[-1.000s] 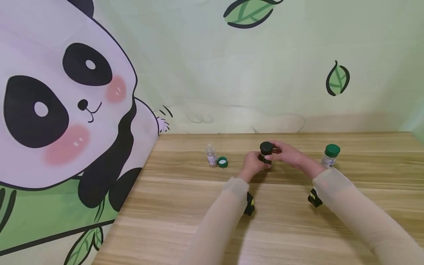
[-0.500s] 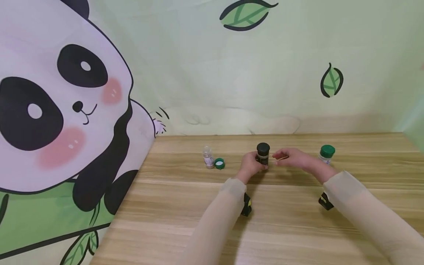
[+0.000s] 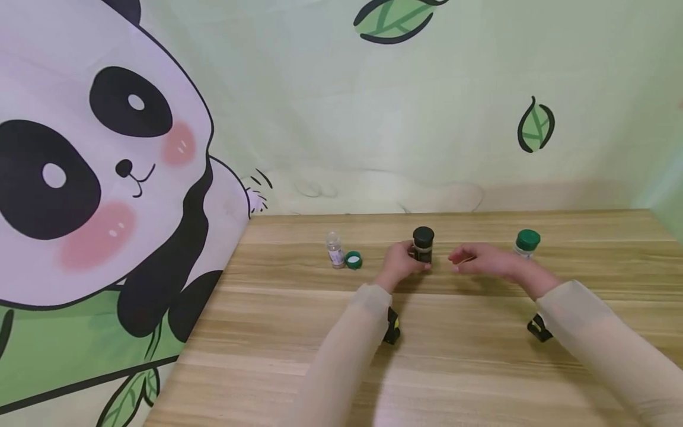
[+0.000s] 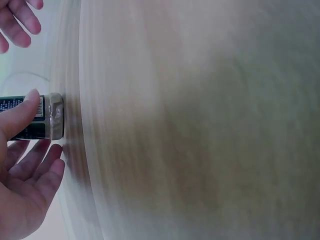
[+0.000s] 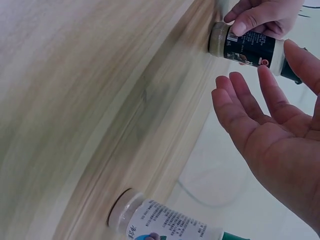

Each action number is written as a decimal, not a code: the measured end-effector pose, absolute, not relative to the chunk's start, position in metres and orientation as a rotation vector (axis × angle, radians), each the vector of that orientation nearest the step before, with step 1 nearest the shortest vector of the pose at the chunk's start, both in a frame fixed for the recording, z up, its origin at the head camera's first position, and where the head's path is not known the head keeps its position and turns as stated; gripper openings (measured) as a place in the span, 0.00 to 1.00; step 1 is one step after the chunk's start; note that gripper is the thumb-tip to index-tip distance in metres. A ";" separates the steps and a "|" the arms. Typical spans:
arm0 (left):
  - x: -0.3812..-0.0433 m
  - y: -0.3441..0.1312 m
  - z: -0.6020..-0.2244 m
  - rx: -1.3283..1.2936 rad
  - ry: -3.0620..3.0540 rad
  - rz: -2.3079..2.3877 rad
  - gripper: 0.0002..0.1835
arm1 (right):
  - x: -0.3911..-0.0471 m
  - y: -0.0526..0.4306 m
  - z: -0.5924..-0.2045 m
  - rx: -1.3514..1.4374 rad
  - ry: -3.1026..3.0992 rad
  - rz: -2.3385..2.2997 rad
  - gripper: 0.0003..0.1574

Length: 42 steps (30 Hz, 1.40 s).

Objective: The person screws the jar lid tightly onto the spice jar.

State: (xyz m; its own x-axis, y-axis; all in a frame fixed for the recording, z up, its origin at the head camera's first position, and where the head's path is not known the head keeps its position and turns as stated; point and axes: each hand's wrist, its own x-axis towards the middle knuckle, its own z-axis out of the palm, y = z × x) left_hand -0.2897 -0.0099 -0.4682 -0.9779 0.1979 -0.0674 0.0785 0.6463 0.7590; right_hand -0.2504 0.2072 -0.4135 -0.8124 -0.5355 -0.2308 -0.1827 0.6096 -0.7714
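A spice jar with a black cap and dark label stands upright on the wooden table. My left hand holds it from the left, thumb across the label and fingers loosely curved on the other side, as the left wrist view shows. To the right of the jar, my right hand hovers with relaxed fingers and holds nothing. Beyond its wrist stands a white-labelled jar with a green cap, partly hidden by that hand in the head view.
At the left stands an uncapped clear bottle with a white label. Beside it lies a green cap with its white inside showing. Black wrist mounts hang under both sleeves. A panda-printed backdrop rises behind the table.
My right hand has let go of the black-capped jar and moved away to the right. My left hand stays at the jar, which keeps its place.
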 end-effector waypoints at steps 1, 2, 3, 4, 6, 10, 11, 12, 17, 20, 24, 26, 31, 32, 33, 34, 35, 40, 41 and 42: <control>-0.290 -0.010 -0.468 0.229 2.722 1.242 0.26 | -0.250 0.208 -0.413 -0.567 2.391 -1.077 0.30; -0.289 -0.010 -0.468 0.226 2.727 1.238 0.26 | -0.249 0.208 -0.412 -0.565 2.390 -1.074 0.30; -0.289 -0.011 -0.468 0.223 2.730 1.233 0.26 | -0.249 0.209 -0.412 -0.562 2.389 -1.072 0.30; -0.289 -0.011 -0.468 0.224 2.739 1.224 0.26 | -0.248 0.209 -0.412 -0.559 2.385 -1.069 0.30; -0.288 -0.011 -0.468 0.219 2.746 1.214 0.26 | -0.247 0.210 -0.411 -0.561 2.385 -1.061 0.29; -0.287 -0.011 -0.468 0.218 2.759 1.205 0.24 | -0.244 0.211 -0.411 -0.572 2.390 -1.051 0.29; -0.286 -0.011 -0.468 0.220 2.762 1.207 0.24 | -0.244 0.211 -0.411 -0.578 2.398 -1.046 0.29; -0.286 -0.011 -0.468 0.226 2.765 1.207 0.24 | -0.243 0.211 -0.411 -0.578 2.399 -1.050 0.29; -0.281 -0.017 -0.467 0.215 2.744 1.239 0.29 | -0.239 0.209 -0.411 -0.587 2.400 -1.063 0.29; -0.278 -0.023 -0.461 0.209 2.713 1.266 0.31 | -0.235 0.207 -0.406 -0.589 2.424 -1.061 0.28; -0.271 -0.038 -0.449 0.245 2.650 1.300 0.29 | -0.230 0.205 -0.397 -0.611 2.473 -1.058 0.27; -0.265 -0.046 -0.442 0.272 2.631 1.295 0.27 | -0.225 0.203 -0.392 -0.612 2.492 -1.071 0.27; -0.250 -0.066 -0.431 0.341 2.650 1.274 0.23 | -0.211 0.198 -0.381 -0.569 2.531 -1.178 0.25; -0.246 -0.070 -0.429 0.360 2.654 1.282 0.23 | -0.208 0.196 -0.380 -0.560 2.542 -1.203 0.25; -0.243 -0.075 -0.427 0.375 2.660 1.286 0.23 | -0.204 0.194 -0.378 -0.552 2.548 -1.233 0.24; -0.240 -0.079 -0.425 0.388 2.662 1.295 0.23 | -0.201 0.192 -0.378 -0.549 2.558 -1.259 0.24; -0.237 -0.084 -0.423 0.406 2.664 1.306 0.23 | -0.198 0.189 -0.377 -0.544 2.571 -1.286 0.23; -0.222 -0.108 -0.413 0.466 2.681 1.374 0.23 | -0.185 0.172 -0.377 -0.556 2.591 -1.442 0.22; -0.220 -0.112 -0.411 0.467 2.681 1.387 0.23 | -0.183 0.168 -0.377 -0.560 2.589 -1.463 0.22; -0.217 -0.117 -0.410 0.470 2.686 1.398 0.23 | -0.181 0.165 -0.377 -0.567 2.583 -1.482 0.22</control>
